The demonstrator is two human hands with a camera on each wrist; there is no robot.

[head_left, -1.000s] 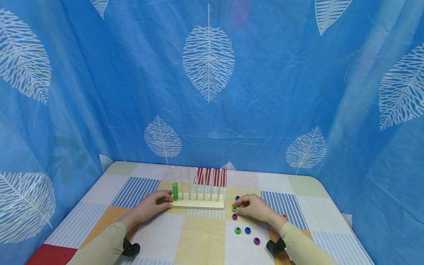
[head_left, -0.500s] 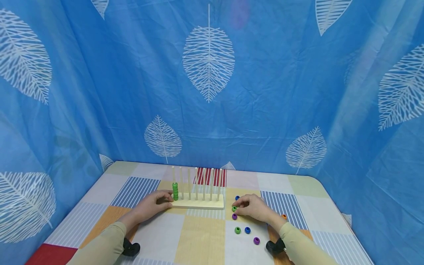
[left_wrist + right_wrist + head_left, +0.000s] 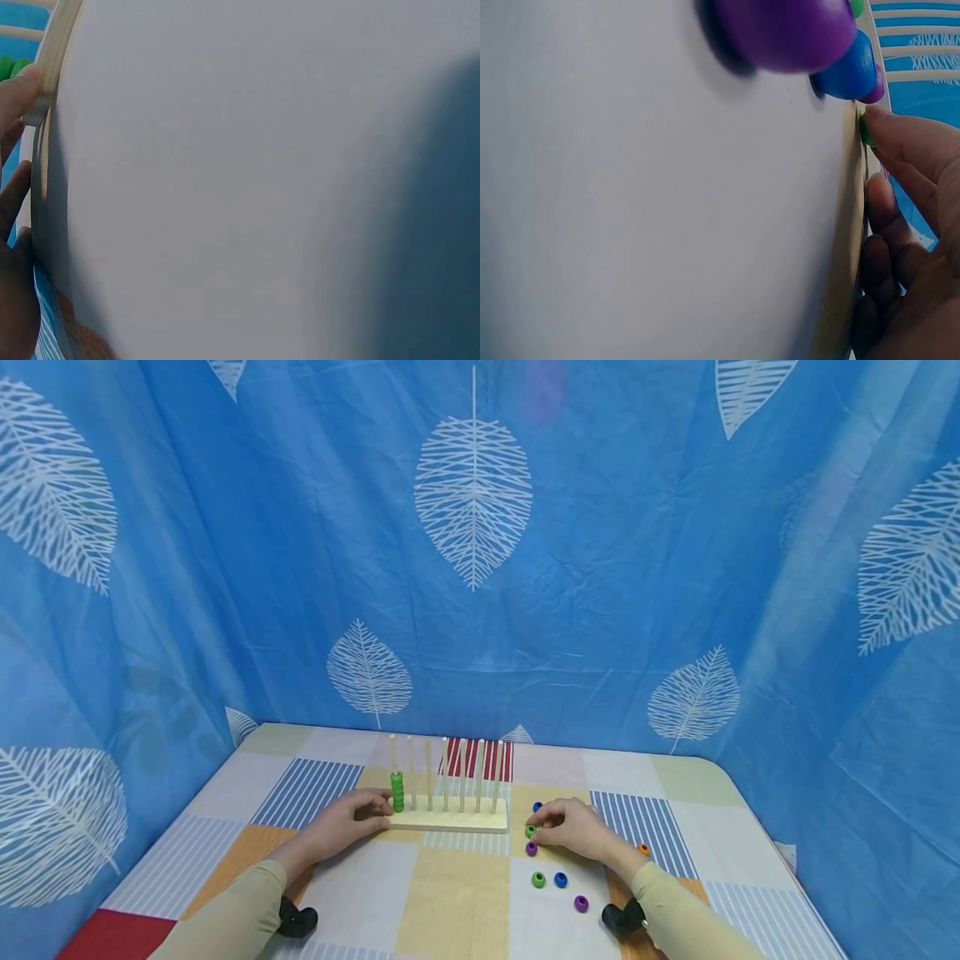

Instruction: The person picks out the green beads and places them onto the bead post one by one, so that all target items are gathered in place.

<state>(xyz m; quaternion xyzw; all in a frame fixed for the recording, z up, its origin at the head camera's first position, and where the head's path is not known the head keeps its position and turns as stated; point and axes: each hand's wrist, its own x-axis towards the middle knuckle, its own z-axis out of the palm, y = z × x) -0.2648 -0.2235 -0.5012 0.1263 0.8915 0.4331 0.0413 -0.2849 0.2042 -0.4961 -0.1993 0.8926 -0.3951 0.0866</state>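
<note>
A pale wooden bead stand (image 3: pixel 450 821) with several upright pegs stands on the table. Green beads (image 3: pixel 398 792) are stacked on its leftmost peg; the other pegs are bare. My left hand (image 3: pixel 352 820) grips the base's left end, its thumb (image 3: pixel 21 94) near the corner in the left wrist view. Right of the stand, my right hand (image 3: pixel 576 829) pinches a green bead (image 3: pixel 531 832) between thumb and fingers, low at the table. A purple bead (image 3: pixel 531 849) lies just in front of it, and a blue bead (image 3: pixel 537 807) just behind, partly hidden by the fingers.
Nearer the front lie another green bead (image 3: pixel 538 880), a blue bead (image 3: pixel 561 880) and a purple bead (image 3: pixel 581 904). An orange bead (image 3: pixel 643 849) shows beyond the right wrist. A patchwork-patterned cloth (image 3: pixel 457 902) covers the table; a blue leaf-print curtain (image 3: pixel 600 568) surrounds it.
</note>
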